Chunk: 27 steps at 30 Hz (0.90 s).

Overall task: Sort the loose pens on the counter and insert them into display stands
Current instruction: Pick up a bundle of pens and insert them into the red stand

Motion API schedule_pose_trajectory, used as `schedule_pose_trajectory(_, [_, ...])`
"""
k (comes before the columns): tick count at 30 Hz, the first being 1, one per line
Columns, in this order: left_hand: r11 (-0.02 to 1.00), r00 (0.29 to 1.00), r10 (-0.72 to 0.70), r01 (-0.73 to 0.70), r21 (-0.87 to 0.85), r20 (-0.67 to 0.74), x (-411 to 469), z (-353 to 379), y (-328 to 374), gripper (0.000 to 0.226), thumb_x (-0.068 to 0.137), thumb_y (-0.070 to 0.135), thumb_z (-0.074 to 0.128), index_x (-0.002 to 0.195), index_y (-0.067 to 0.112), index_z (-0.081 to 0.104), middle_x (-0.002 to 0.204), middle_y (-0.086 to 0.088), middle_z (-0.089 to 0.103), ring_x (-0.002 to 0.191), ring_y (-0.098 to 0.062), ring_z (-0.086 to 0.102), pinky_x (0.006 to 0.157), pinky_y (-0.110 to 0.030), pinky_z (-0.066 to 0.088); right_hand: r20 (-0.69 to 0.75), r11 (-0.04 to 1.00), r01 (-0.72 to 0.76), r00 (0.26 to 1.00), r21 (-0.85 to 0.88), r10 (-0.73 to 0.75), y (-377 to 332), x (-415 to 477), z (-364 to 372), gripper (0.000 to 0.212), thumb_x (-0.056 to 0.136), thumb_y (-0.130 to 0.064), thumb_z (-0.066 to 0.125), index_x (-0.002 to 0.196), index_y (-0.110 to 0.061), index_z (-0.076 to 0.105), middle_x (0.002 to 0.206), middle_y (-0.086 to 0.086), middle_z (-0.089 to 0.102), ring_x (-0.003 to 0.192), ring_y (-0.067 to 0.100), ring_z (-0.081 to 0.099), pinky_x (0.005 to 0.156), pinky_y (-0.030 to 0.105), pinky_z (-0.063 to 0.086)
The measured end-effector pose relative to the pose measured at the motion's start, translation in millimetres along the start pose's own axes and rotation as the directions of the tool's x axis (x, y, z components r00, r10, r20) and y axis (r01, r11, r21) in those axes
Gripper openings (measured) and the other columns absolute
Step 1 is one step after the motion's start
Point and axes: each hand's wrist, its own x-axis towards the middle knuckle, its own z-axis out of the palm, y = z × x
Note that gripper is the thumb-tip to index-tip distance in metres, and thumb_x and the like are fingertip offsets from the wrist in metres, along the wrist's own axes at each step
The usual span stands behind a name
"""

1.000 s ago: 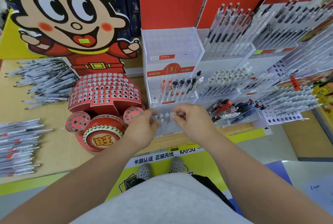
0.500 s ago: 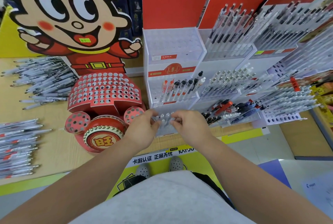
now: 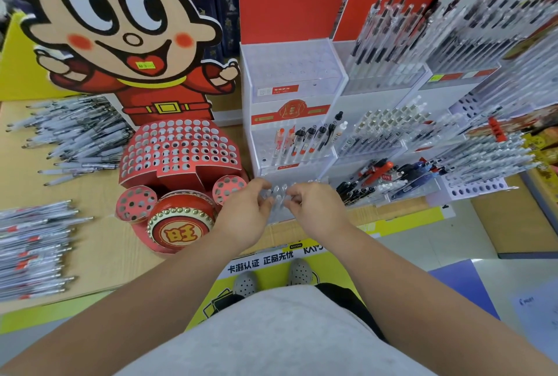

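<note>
Person observed from own head height. Left hand [image 3: 247, 218] and right hand [image 3: 317, 212] bare; both forearms [image 3: 169, 294] uncovered as far as the lower corners of the view, with no sleeve edge in sight. Torso covered by a plain light grey top [image 3: 271, 336]. Dark, near-black trousers [image 3: 347, 300] show beyond its hem. Footwear: left shoe [image 3: 245, 283] and right shoe [image 3: 300, 271], grey clog type, rounded toes, uppers perforated with small round holes.

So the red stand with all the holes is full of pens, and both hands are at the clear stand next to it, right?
No. The head view shows the red stand with empty holes, no pens. The left hand and right hand are at the clear stand next to it.
</note>
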Motion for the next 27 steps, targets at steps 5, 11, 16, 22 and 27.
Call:
schedule_pose_trajectory(5, [1.000, 1.000, -0.013, 0.012, 0.015, 0.012, 0.3, 1.2, 0.5, 0.030, 0.102, 0.023, 0.054, 0.132, 0.022, 0.054, 0.089, -0.001, 0.067, 0.073, -0.018, 0.065, 0.068, -0.036, 0.055, -0.029, 1.000, -0.023, 0.999, -0.013, 0.022, -2.3, -0.5, 2.6, 0.019, 0.094, -0.025, 0.064, 0.106, -0.016, 0.075, 0.095, 0.004, 0.077, 0.092, 0.026, 0.069, 0.080, 0.037, 0.055])
schedule_pose_trajectory(11, [0.999, 0.999, -0.032, 0.032, 0.007, 0.001, -3.0, 2.7, 0.0, 0.032, 0.102, 0.023, 0.054, 0.134, 0.021, 0.052, 0.087, -0.004, 0.069, 0.075, -0.020, 0.065, 0.069, -0.036, 0.055, -0.004, 1.000, -0.028, 1.000, 0.004, 0.028, 0.1, -2.6, 4.7, 0.024, 0.093, -0.030, 0.066, 0.112, -0.018, 0.073, 0.097, 0.002, 0.076, 0.095, 0.025, 0.069, 0.083, 0.038, 0.055])
schedule_pose_trajectory(16, [0.999, 0.995, -0.042, 0.039, -0.033, -0.094, -22.0, -8.9, 6.0, 0.027, 0.099, 0.025, 0.061, 0.125, 0.022, 0.059, 0.085, 0.006, 0.067, 0.076, -0.013, 0.062, 0.064, -0.017, 0.046, -0.139, 0.996, 0.003, 0.990, 0.095, 0.010, 6.2, -16.0, -9.5, 0.021, 0.094, -0.030, 0.064, 0.106, -0.016, 0.075, 0.095, 0.002, 0.077, 0.087, 0.023, 0.071, 0.078, 0.036, 0.056])
schedule_pose_trajectory(22, [0.991, 0.968, -0.115, 0.095, -0.099, -0.225, -64.6, -42.0, 1.4, 0.012, 0.093, 0.021, 0.070, 0.104, 0.025, 0.066, 0.083, 0.010, 0.067, 0.062, -0.004, 0.058, 0.058, -0.018, 0.045, -0.234, 0.944, 0.243, 0.953, 0.224, -0.190, -25.6, -21.0, -31.7, 0.011, 0.091, -0.032, 0.069, 0.095, -0.024, 0.076, 0.081, -0.012, 0.072, 0.070, 0.005, 0.060, 0.068, 0.026, 0.049])
schedule_pose_trajectory(27, [0.966, 0.885, -0.249, 0.254, -0.042, -0.394, -102.8, -69.9, -35.1, 0.010, 0.092, 0.027, 0.071, 0.099, 0.029, 0.064, 0.086, 0.011, 0.066, 0.067, -0.002, 0.059, 0.061, -0.021, 0.044, -0.120, 0.873, 0.419, 0.908, 0.249, -0.401, -79.0, -17.0, -15.4, 0.014, 0.089, -0.041, 0.068, 0.095, -0.028, 0.073, 0.082, -0.016, 0.067, 0.074, 0.003, 0.060, 0.069, 0.028, 0.051])
